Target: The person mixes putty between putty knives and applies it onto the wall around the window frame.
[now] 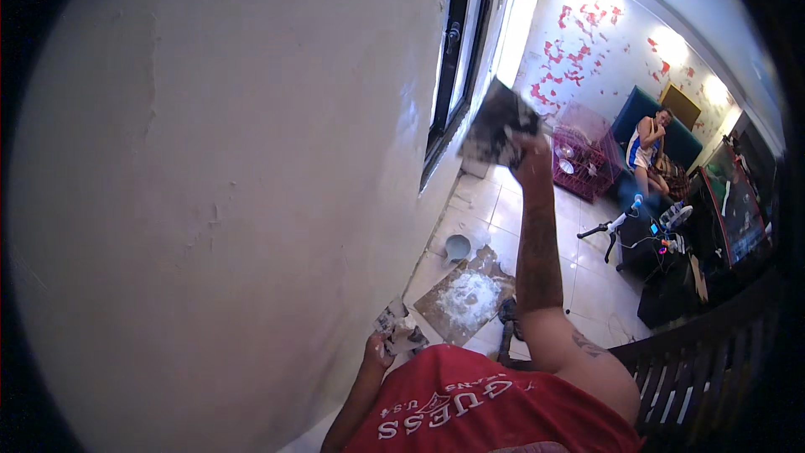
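My right arm is stretched up toward the window, and my right hand is closed on a dark, flat, plaster-smeared trowel, blurred by motion. The trowel is beside the edge of the window frame; whether it touches the wall I cannot tell. Low by my red shirt, my left hand grips a small flat plate with lumps of whitish plaster on it. To the left of both hands rises a large pale wall with small raised flakes and ridges.
On the tiled floor, a brown board bears white powdery plaster, with a grey bucket beside it. Further off are a pink wire cage, a seated person, a kick scooter and a screen. A dark slatted rail stands close on my right.
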Motion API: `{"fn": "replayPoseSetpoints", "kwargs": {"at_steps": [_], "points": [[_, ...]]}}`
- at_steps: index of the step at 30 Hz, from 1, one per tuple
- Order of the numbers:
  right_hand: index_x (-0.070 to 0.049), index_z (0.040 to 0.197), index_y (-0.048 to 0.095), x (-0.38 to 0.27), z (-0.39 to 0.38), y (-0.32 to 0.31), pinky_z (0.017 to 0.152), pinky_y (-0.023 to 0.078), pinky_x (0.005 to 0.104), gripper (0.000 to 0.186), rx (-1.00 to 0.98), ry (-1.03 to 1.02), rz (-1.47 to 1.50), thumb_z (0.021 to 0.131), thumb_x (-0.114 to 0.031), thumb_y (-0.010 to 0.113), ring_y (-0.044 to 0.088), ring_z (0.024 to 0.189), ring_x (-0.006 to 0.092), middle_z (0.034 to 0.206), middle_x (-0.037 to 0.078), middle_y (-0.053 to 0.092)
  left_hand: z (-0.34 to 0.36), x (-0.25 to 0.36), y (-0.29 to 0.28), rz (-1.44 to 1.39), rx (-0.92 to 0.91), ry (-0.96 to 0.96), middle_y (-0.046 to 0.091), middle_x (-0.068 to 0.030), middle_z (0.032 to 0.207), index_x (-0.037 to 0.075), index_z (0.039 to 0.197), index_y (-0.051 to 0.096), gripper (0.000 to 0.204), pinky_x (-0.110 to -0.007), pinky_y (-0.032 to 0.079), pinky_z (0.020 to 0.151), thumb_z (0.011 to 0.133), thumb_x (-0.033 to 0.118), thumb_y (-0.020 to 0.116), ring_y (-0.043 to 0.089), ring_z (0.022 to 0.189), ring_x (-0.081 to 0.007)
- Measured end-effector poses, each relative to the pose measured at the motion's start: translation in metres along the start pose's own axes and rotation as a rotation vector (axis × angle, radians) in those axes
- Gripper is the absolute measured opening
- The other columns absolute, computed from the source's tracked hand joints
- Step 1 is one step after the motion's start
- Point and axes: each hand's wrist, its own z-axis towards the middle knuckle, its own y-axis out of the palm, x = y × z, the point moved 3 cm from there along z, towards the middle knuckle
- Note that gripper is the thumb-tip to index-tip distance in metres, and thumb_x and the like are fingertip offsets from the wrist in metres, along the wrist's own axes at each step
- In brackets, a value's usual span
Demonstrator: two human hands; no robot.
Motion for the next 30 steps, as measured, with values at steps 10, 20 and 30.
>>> {"fn": "replayPoseSetpoints", "kwargs": {"at_steps": [10, 20, 30], "points": [[0.0, 0.107, 0.044, -0.033, 0.145, 0.078, 0.089, 0.033, 0.0366, 0.049, 0.139, -0.804, -0.912, 0.058, 0.004, 0.035, 0.046, 0.101, 0.0337, 0.105, 0.022, 0.048, -0.012, -0.001, 0.022, -0.004, 0.154, 0.007, 0.053, -0.0158, 0.098, -0.002, 0.105, 0.044, 0.031, -0.039, 0.044, 0.081, 0.077, 0.007, 0.035, 0.054, 0.088, -0.0273], [0.004, 0.105, 0.043, -0.047, 0.135, 0.112, 0.085, 0.035, 0.037, 0.047, 0.179, -0.815, -0.951, 0.058, 0.008, 0.04, 0.047, 0.095, 0.0348, 0.1, 0.022, 0.049, -0.022, 0.003, 0.015, 0.489, 0.195, 0.101, 0.053, -0.0139, 0.099, 0.002, 0.105, 0.045, 0.03, -0.04, 0.045, 0.079, 0.077, 0.009, 0.037, 0.053, 0.09, -0.0272], [0.003, 0.101, 0.04, -0.041, 0.123, 0.124, 0.079, 0.038, 0.0395, 0.04, 0.305, -0.764, -1.11, 0.063, 0.004, 0.052, 0.047, 0.092, 0.0324, 0.096, 0.018, 0.046, -0.017, 0.002, 0.024, 0.116, 0.126, 0.064, 0.052, -0.0133, 0.1, 0.001, 0.106, 0.045, 0.03, -0.041, 0.044, 0.08, 0.078, 0.009, 0.04, 0.053, 0.09, -0.0264]]}}
